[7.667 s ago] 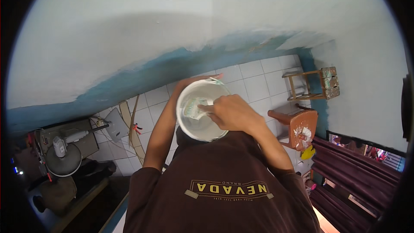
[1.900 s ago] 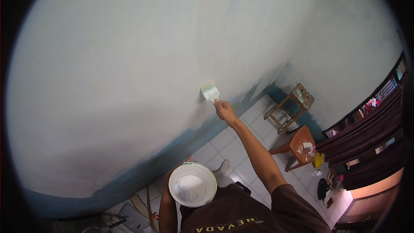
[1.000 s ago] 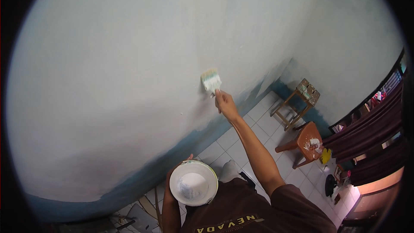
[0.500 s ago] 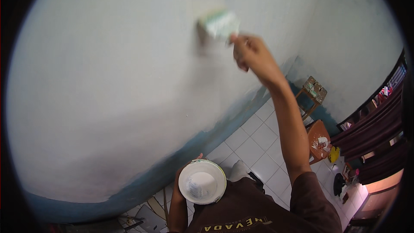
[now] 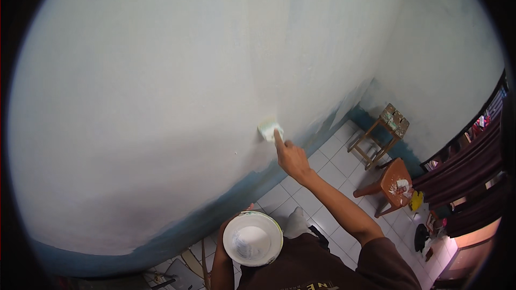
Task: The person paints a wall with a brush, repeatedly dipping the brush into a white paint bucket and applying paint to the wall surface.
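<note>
My right hand is closed around the handle of a wide paintbrush, its index finger stretched along the brush. The brush head is whitish with pale green streaks and lies against the pale wall. Along the wall's foot runs a blue band. Low in front of my body, a white bucket is held by my left hand, which reaches round its far left side. Most of those fingers are hidden behind the bucket; only the tips show past the rim. White paint lies inside it.
On the white tiled floor at the right stand a paint-spattered wooden stool and a brown plastic stool with white-stained things on it. Dark red curtains hang at the far right. A grey flat object lies at lower left.
My right hand has brought the paintbrush down the wall, from high up to just above the blue band. The bucket in my left hand has barely moved.
</note>
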Action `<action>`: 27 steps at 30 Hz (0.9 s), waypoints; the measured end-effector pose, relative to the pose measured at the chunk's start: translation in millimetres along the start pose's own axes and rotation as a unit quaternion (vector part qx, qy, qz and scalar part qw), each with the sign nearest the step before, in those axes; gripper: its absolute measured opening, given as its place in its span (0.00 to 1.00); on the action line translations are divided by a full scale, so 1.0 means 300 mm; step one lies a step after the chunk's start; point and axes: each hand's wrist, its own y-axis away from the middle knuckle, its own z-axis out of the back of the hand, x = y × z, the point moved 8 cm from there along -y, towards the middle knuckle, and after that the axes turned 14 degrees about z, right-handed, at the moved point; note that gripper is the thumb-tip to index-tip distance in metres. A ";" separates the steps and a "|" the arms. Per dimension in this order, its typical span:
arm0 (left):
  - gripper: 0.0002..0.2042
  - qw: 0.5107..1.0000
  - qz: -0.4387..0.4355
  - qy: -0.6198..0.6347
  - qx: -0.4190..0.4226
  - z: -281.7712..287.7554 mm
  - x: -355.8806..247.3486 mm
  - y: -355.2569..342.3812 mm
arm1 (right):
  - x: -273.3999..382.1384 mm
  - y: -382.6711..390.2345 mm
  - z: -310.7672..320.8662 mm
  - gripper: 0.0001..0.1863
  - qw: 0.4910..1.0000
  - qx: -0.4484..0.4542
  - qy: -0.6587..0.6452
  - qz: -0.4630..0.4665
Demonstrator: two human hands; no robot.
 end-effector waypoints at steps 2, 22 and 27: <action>0.19 0.999 0.001 -0.025 -0.021 0.001 0.014 -0.006 | -0.050 0.050 -0.060 0.35 0.996 0.094 -0.006 -0.011; 0.17 0.997 0.055 0.003 -0.057 0.175 0.162 -0.073 | -0.020 -0.279 0.335 0.38 0.956 -0.279 -0.002 0.085; 0.18 0.995 0.055 0.086 0.005 0.027 0.049 -0.025 | -0.133 -0.069 0.068 0.33 0.999 -0.051 -0.003 0.001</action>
